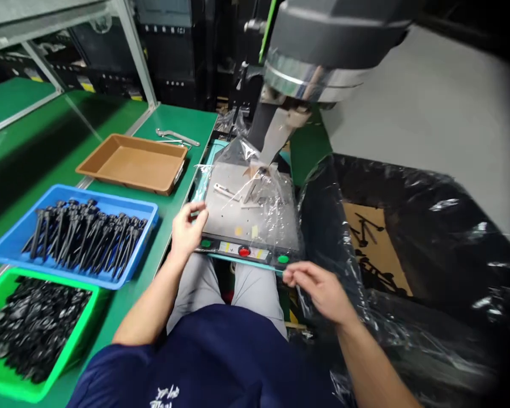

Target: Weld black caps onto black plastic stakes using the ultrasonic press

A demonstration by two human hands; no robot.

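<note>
Beside the left edge of a grey metal plate [221,218], my left hand [187,229] is closed, its fingers curled toward the thumb. Whatever it may hold does not show. My right hand [318,286] is also closed, thumb and fingers together, just below the right green button [283,259]; nothing can be made out in it. A red button [243,251] and a left green button [205,243] sit along the plate's front panel. Clear plastic film [276,198] drapes over the plate, and a small metal fixture [250,198] stands on it beneath the machine head [318,62].
To the left, a blue tray [147,212] holds black long-stemmed parts, and a green bin [91,306] holds small black parts. A brown tray [131,184] and a wrench [178,136] lie behind. At right stands a black-lined container [433,226] with parts on cardboard.
</note>
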